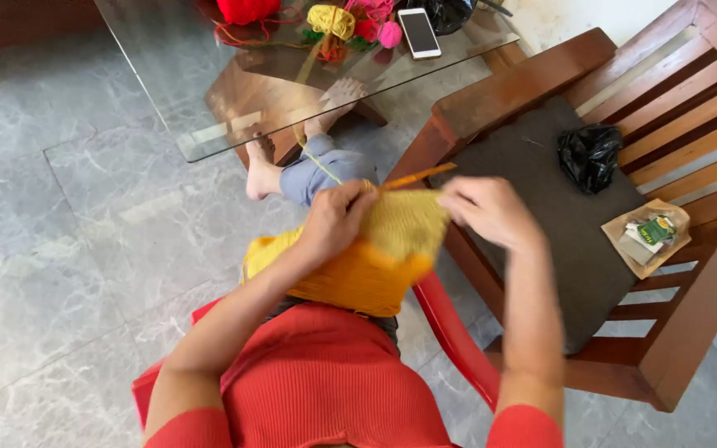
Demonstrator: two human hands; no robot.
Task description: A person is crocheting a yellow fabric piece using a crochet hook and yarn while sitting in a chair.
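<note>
L hand point(335, 220) fingers pinched on yellow knit piece point(404, 222); R hand point(489, 211) fingers closed at its right edge; orange needle point(419, 176) runs left-right btwn hands.

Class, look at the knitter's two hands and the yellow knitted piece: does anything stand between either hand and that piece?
Nothing visible does. The left hand and the right hand both already touch the yellow knitted piece, one on each side, with an orange knitting needle across its top edge.

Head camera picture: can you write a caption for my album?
Left hand and right hand hold yellow knitting beside a glass table with yarn balls.
</note>
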